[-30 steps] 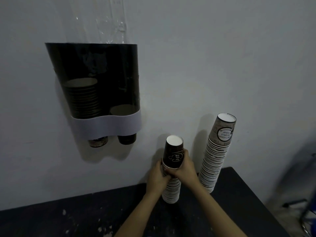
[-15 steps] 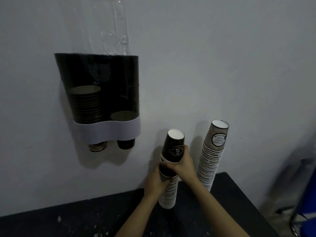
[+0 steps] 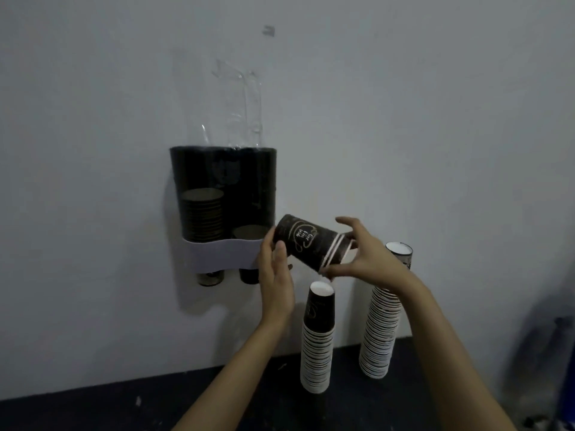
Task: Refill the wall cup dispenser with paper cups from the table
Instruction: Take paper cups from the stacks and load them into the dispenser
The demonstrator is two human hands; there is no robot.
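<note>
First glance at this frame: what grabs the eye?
Centre frame, both hands, left hand and right hand, hold a few nested dark cups tipped sideways in the air. Just left, the black wall dispenser shows two part-filled columns. Below, two tall cup stacks stand on the dark table.
</note>
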